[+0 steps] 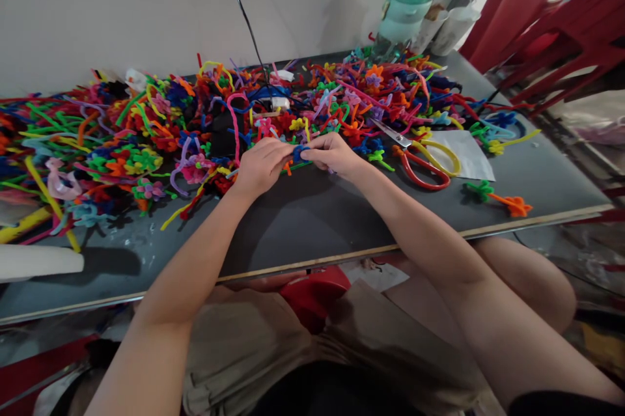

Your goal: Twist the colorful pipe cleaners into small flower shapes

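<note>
Both my hands meet at the near edge of a heap of pipe cleaners, pinched on one small blue pipe-cleaner flower (298, 154). My left hand (266, 165) grips its left side with closed fingertips. On the other side, the thumb and fingers of my right hand (334, 154) press on it. Parts of the flower are hidden by the fingers. Bits of orange and green pipe cleaner show just below my fingertips; whether they join the flower I cannot tell. Right of my right hand lie scissors (407, 149) with red and yellow handles.
A heap of coloured pipe cleaners and flowers (141, 162) spreads along the dark table (293, 227). A green-lidded bottle (404, 12) and white cups (454, 28) stand at the back right. An orange flower (515, 206) lies near the front edge. A white roll (41, 261) is at left.
</note>
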A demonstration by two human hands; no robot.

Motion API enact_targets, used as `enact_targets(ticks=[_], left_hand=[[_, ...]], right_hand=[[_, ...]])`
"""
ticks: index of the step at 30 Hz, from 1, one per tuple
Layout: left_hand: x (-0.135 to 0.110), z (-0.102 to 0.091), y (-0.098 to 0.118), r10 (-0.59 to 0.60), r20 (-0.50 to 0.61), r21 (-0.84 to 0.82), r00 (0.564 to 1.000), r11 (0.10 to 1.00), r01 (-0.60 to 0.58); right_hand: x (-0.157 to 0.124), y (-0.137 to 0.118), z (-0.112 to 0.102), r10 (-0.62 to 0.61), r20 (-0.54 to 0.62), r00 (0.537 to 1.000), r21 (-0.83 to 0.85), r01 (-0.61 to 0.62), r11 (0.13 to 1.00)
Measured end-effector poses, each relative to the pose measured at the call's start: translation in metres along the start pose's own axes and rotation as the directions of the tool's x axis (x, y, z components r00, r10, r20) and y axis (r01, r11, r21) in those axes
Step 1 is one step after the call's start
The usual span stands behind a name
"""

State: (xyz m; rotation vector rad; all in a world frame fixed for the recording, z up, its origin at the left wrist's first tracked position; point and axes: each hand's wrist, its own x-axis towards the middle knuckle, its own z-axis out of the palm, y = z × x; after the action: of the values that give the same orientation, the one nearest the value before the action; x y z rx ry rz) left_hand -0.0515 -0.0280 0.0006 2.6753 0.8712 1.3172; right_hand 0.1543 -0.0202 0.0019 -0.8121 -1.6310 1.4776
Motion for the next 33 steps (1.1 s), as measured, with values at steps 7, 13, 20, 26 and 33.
enact_targets(ticks=[7, 13, 20, 26, 33], left_hand=[[-0.005, 0.000, 0.000, 0.081, 0.081, 0.141, 0.993, 0.986, -0.092], [-0.002, -0.008, 0.002, -0.070, 0.183, 0.052, 0.981, 0.997, 0.061], [0.005, -0.003, 0.012, -0.190, 0.171, 0.124, 0.967, 0.978, 0.170], [0.004, 0.012, 0.013, -0.565, 0.138, -0.251, 0.813, 0.774, 0.581], [0.001, 0.001, 0.000, -0.254, 0.096, -0.056, 0.962, 0.964, 0.260]], right_hand=[[-0.002, -0.001, -0.003, 0.141, 0.071, 0.988, 0.020, -0.143, 0.990], [-0.003, -0.008, -0.006, 0.142, 0.107, 0.984, -0.115, -0.130, 0.985], [-0.004, -0.015, 0.002, -0.142, -0.041, 0.989, -0.615, 0.087, 0.783], [-0.007, -0.012, 0.012, -0.280, -0.115, 0.953, -0.781, 0.088, 0.619], [0.002, -0.004, -0.006, -0.109, -0.038, 0.993, -0.545, 0.071, 0.836]])
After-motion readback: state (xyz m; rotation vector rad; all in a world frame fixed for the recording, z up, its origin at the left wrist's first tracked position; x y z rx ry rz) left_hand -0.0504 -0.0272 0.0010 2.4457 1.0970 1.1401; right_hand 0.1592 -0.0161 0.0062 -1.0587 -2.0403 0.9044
